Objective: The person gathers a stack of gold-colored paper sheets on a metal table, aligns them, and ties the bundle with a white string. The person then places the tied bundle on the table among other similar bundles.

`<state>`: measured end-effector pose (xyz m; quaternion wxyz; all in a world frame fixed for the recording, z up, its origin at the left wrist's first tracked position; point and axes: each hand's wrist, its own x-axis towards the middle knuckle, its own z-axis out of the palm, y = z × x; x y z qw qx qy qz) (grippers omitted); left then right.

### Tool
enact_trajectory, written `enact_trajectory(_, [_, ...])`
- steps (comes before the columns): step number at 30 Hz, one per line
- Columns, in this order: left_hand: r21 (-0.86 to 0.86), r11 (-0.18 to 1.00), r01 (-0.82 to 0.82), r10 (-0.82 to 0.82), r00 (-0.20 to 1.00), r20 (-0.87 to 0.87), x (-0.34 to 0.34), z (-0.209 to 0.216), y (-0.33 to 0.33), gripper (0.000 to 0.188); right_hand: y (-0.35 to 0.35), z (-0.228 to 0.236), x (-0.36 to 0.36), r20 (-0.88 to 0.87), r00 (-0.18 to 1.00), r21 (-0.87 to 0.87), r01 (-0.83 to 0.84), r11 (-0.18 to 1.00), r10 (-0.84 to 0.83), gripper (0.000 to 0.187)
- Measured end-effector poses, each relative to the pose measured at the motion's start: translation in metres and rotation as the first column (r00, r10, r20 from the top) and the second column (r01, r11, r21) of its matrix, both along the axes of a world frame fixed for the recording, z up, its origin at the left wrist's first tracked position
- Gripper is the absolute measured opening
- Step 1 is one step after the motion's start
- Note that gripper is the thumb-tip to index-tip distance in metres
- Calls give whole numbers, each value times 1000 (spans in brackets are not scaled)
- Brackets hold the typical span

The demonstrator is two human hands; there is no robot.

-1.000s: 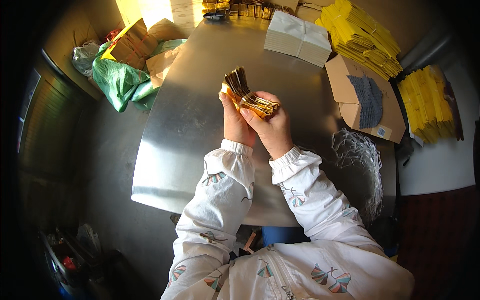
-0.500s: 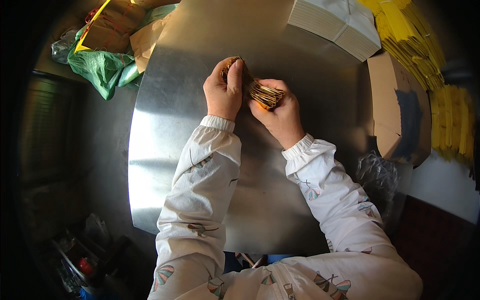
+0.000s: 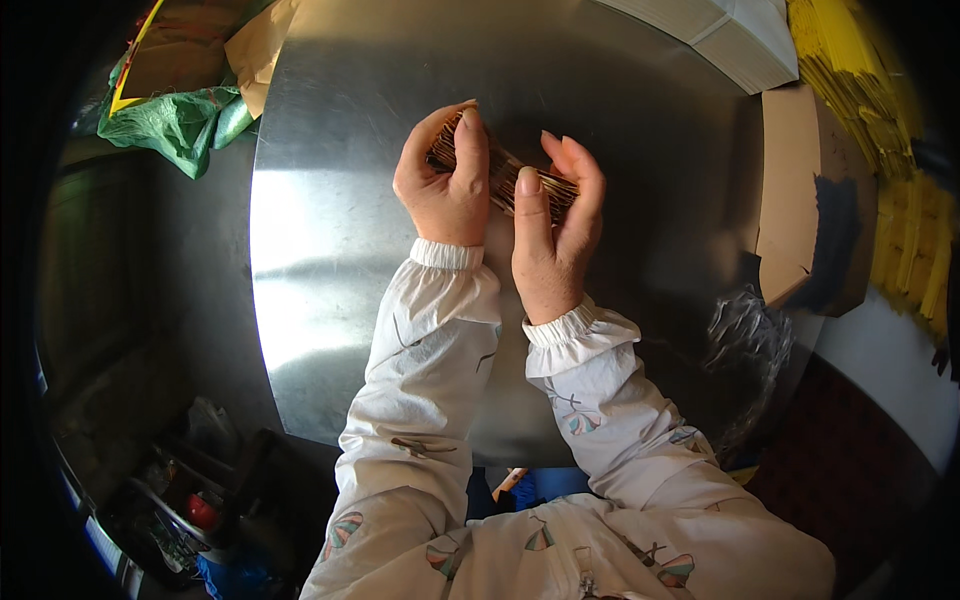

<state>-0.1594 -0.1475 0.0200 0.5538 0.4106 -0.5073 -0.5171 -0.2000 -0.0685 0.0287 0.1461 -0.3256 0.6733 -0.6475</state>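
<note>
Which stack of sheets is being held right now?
The small golden-brown stack, gripped between left hand and right hand; the yellow stacks lie untouched at the right.

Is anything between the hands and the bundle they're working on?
No. The left hand and right hand both grip the bundle of thin golden-brown strips directly, one at each end, above the metal table. Nothing visible sits between them.

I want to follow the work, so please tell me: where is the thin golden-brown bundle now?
In the head view, the golden-brown bundle is upper centre, held between the left hand and right hand above the shiny metal table.
</note>
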Motion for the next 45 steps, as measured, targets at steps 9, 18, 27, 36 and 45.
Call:
enact_trajectory(9, [-202, 978, -47, 82, 982, 170, 7, -9, 5, 12, -10, -2, 1, -98, 987, 39, 128, 991, -124, 33])
enact_trajectory(18, [-66, 997, 40, -31, 990, 140, 10, -8, 7, 13, -8, 0, -1, -11, 993, 74, 118, 990, -118, 25])
enact_trajectory(27, [-43, 997, 60, -52, 983, 178, 8, -6, 1, 15, 12, 6, -22, 145, 971, 63, -202, 977, 191, 65])
enact_trajectory(36, [43, 943, 331, -327, 891, 316, -21, 16, -65, 49, -16, 38, -87, 583, 807, 114, -202, 973, 99, 36])
enact_trajectory(45, [-97, 975, 200, 63, 170, 983, 6, -11, -123, 59, -72, 117, -157, 741, 667, -115, 9, 993, 80, 23])
